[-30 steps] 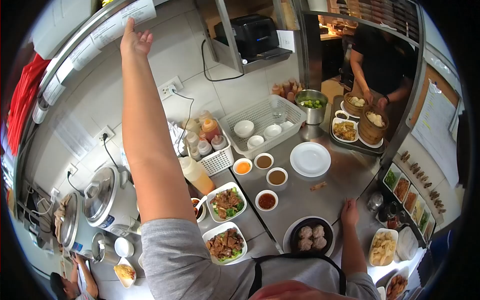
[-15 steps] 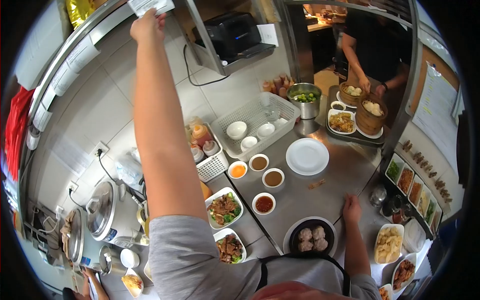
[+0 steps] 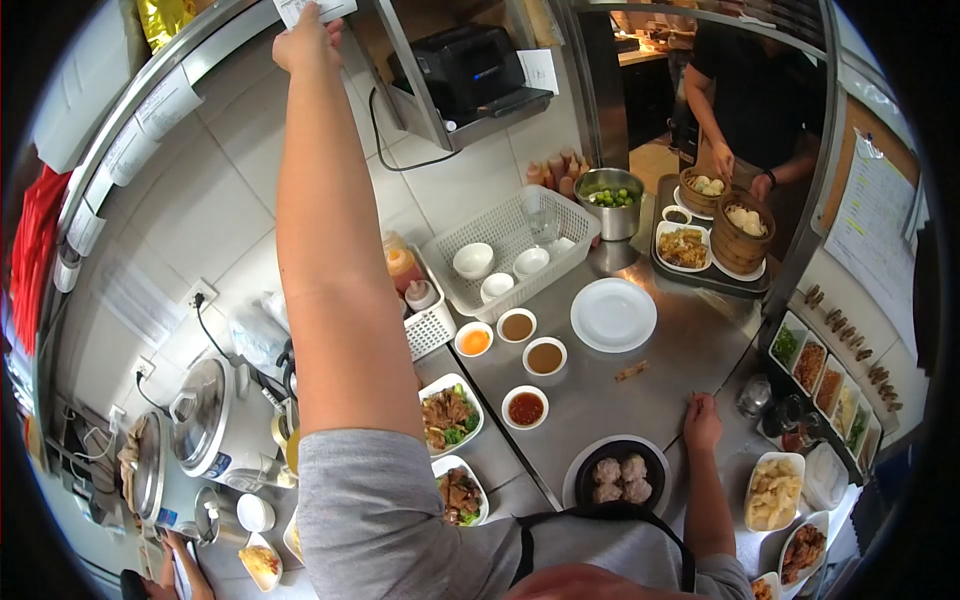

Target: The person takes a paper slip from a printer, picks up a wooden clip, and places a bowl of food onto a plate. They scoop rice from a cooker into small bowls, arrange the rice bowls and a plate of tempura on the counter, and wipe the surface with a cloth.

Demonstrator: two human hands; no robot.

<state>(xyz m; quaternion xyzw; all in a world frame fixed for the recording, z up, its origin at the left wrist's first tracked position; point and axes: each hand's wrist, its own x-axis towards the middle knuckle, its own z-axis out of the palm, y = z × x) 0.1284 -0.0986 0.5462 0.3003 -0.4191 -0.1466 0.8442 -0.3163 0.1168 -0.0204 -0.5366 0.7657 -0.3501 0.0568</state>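
Observation:
High at the upper left, my left hand (image 3: pixel 308 42) pinches a white printed paper slip (image 3: pixel 316 8) by the metal ticket rail. My right hand (image 3: pixel 703 421) rests on the steel counter (image 3: pixel 690 350) with its fingers curled in, and nothing shows in them. Left of it, a dark dish with several meatballs (image 3: pixel 622 478) sits on a white plate (image 3: pixel 580 465). A small brown piece (image 3: pixel 631 371) lies on the counter beyond, near an empty white plate (image 3: pixel 613 315). Bowls of brown sauce (image 3: pixel 545 357) and red sauce (image 3: pixel 525 408) stand to the left.
A white basket (image 3: pixel 440 260) holds bowls and cups beside a pot of greens (image 3: pixel 609 200). Across the pass, a co-worker's hand (image 3: pixel 722 158) is at bamboo steamers (image 3: pixel 743 250) on a tray. A printer (image 3: pixel 460 70) sits on a shelf. Rice cookers (image 3: pixel 215 415) stand left.
My left hand has shifted slightly right and up along the rail with the paper slip. My right hand stays nearly where it was.

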